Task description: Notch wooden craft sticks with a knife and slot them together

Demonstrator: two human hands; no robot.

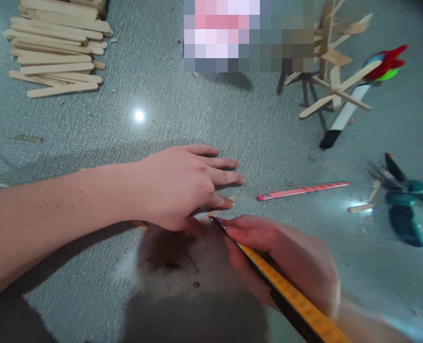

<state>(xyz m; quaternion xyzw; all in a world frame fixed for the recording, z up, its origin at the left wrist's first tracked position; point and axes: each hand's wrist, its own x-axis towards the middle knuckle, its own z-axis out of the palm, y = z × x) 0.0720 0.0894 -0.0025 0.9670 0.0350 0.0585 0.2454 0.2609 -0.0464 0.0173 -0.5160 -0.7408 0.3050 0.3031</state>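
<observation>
My left hand [186,186] lies palm down on the table, fingers stretched out and apart. A wooden craft stick [214,213] shows partly from under its index finger and thumb; the rest is hidden beneath the hand. My right hand [286,257] is closed around a yellow and black utility knife [268,269]. The knife's dark pointed blade touches or hovers just over the stick, close to my left fingertips; I cannot tell which. To the right of my left hand lies a pink pencil [304,190].
A pile of craft sticks [57,52] lies at the back left. At the back right stands a stick construction [335,85], beside a white marker [350,109] and a red and green object [386,64]. Green-handled pliers [406,190] and small stick pieces [360,208] lie at right.
</observation>
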